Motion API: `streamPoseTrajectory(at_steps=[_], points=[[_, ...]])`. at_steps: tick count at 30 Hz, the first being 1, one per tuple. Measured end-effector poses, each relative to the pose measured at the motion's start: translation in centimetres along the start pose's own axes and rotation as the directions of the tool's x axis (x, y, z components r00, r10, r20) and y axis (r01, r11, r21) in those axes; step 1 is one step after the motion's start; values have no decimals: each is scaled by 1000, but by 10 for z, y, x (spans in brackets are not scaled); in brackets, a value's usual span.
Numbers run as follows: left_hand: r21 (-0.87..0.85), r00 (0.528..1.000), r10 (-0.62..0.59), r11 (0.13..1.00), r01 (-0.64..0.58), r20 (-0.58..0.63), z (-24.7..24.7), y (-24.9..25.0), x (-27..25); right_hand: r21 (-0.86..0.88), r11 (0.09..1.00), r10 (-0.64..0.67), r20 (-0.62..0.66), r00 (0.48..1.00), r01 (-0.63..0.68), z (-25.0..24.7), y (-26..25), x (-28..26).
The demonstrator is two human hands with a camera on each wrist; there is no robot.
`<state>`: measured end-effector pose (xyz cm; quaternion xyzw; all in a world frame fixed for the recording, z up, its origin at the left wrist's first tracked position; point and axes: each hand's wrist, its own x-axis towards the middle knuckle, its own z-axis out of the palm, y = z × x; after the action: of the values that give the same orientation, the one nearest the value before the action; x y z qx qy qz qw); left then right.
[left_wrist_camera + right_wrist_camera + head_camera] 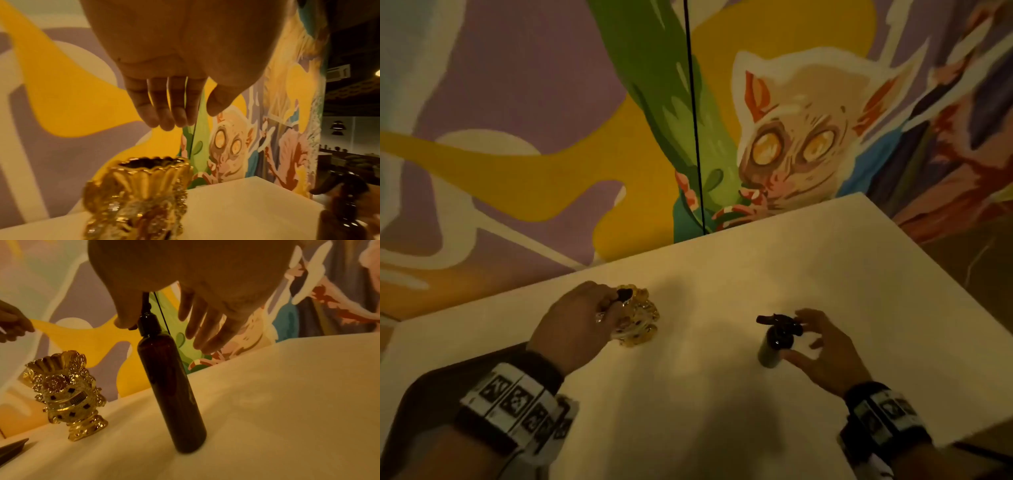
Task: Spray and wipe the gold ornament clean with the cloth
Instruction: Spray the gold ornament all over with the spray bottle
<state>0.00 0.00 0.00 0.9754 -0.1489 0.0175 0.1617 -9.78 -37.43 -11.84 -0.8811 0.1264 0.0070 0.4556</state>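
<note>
The gold ornament [637,318] [68,395] stands upright on the white table [705,404], left of centre. My left hand [613,310] [195,119] hovers just above its open top with fingers held together and fairly straight, holding nothing. A dark brown spray bottle [774,342] [170,386] stands upright to the right. My right hand [808,337] [164,333] is spread round the black sprayer head, thumb beside the neck, fingers apart from it. No cloth shows in any view.
A painted mural wall [551,154] runs close behind the table's far edge. The table's right corner [859,197] drops off to a dark floor. A dark flat thing [12,449] lies at the near left.
</note>
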Motion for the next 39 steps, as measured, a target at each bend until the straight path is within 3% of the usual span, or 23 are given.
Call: streamPoseTrajectory(at_steps=[4,9,12,14,17,21,23,30,33,35,38,39], points=[[-116,990,126,986,-118,64,20,44,5,-4,999,-35,116,993,35,8,-5,18],[-266,948,288,932,-245,136,68,113,14,-9,1000,14,68,998,-14,25,-3,15],[-248,877,396,909,-334,271,92,149,28,-47,997,-58,96,994,62,34,-2,17],[-183,804,445,896,-405,395,103,168,40,-89,996,-9,183,983,26,37,-6,21],[-89,740,422,891,-445,523,113,179,53,-143,990,18,261,965,20,40,-13,29],[-182,755,453,889,-420,474,110,172,59,-268,958,-11,317,948,100,42,-16,34],[-269,754,499,866,-421,427,99,168,60,-268,953,-61,280,958,139,41,-16,32],[-398,728,613,778,-486,307,51,154,57,-34,952,-298,142,944,305,35,-53,17],[-361,748,613,778,-514,257,41,146,48,93,949,-309,101,946,301,40,-67,15],[-350,815,540,820,-453,212,32,128,40,113,946,-314,101,944,303,40,-77,14],[-304,974,217,934,-188,62,16,74,27,135,941,-323,92,942,310,47,-82,12],[-246,996,91,965,-92,-16,12,52,24,152,940,-322,91,942,307,50,-83,10]])
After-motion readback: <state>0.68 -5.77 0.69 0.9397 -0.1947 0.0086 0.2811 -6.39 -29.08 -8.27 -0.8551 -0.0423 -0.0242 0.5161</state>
